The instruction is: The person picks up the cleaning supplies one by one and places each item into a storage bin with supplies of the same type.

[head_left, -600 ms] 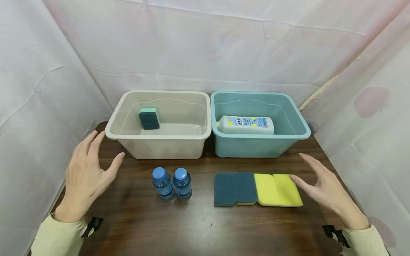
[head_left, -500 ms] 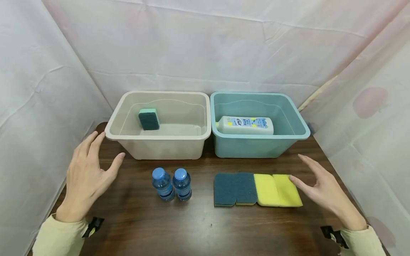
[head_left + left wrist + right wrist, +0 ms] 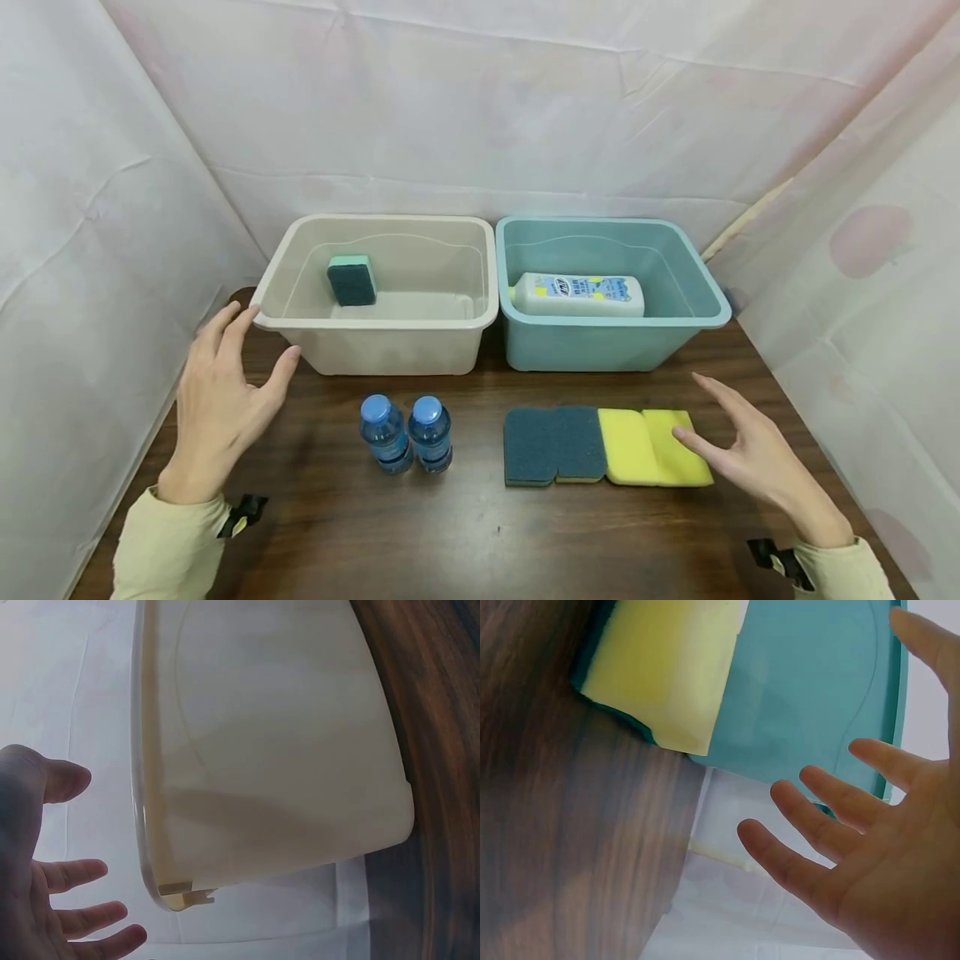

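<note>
My left hand (image 3: 219,404) is held with fingers spread beside the front left corner of the beige bin (image 3: 375,348); in the left wrist view the fingers (image 3: 82,874) are apart from its rim. My right hand (image 3: 761,458) has its fingers extended next to the row of sponges, its thumb over or near the right-hand yellow sponge (image 3: 675,450). Whether the thumb touches it I cannot tell. Yellow faces are up on the right, dark green scouring faces on the left sponges (image 3: 555,443). Two small blue-capped water bottles (image 3: 387,437) stand upright in front of the beige bin.
A teal bin (image 3: 585,346) stands right of the beige one, with a white detergent bottle (image 3: 581,295) lying in it. One green sponge (image 3: 352,282) leans inside the beige bin. White curtains (image 3: 480,108) enclose the dark wooden table (image 3: 450,542) at the back and sides.
My left hand has shifted slightly to the right, toward the beige bin's corner. My right hand has moved a little left and nearer to me. Bottles, sponges and bins stay in place.
</note>
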Tool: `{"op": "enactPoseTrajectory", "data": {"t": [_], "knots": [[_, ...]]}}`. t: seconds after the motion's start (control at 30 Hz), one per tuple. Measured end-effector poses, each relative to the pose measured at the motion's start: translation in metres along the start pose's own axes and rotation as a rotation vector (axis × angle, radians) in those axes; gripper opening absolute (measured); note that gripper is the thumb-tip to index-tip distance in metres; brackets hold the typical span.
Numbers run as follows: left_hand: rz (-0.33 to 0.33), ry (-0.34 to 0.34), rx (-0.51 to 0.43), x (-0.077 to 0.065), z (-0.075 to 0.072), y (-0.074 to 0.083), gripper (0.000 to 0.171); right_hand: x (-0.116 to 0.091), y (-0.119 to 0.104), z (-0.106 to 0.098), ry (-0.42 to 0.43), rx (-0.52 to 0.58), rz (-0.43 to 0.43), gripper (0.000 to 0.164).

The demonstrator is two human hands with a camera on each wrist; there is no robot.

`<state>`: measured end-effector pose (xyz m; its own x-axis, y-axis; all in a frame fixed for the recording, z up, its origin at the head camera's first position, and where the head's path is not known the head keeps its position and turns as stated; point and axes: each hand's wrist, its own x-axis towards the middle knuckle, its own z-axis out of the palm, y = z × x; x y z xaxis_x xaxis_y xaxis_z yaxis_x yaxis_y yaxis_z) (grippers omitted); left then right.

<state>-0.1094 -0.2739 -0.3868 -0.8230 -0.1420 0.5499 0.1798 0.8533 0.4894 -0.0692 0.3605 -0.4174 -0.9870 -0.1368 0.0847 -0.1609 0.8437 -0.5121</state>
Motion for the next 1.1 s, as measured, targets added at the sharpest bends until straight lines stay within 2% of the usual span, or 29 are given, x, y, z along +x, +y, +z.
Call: {"op": "enactPoseTrajectory", "data": {"t": [0.5, 0.93, 1.1], "knots": [[-0.005, -0.01, -0.049, 0.005, 0.017, -0.002, 0.069, -0.007, 0.013, 0.017, -0.074, 0.014, -0.027, 0.11], [0.0, -0.005, -0.064, 0.009, 0.027, -0.004, 0.059, -0.011, 0.018, 0.027, -0.16, -0.012, 0.014, 0.115], [-0.005, 0.006, -0.074, 0.011, 0.03, -0.005, 0.057, -0.012, 0.019, 0.027, -0.151, -0.021, -0.001, 0.115]]}}
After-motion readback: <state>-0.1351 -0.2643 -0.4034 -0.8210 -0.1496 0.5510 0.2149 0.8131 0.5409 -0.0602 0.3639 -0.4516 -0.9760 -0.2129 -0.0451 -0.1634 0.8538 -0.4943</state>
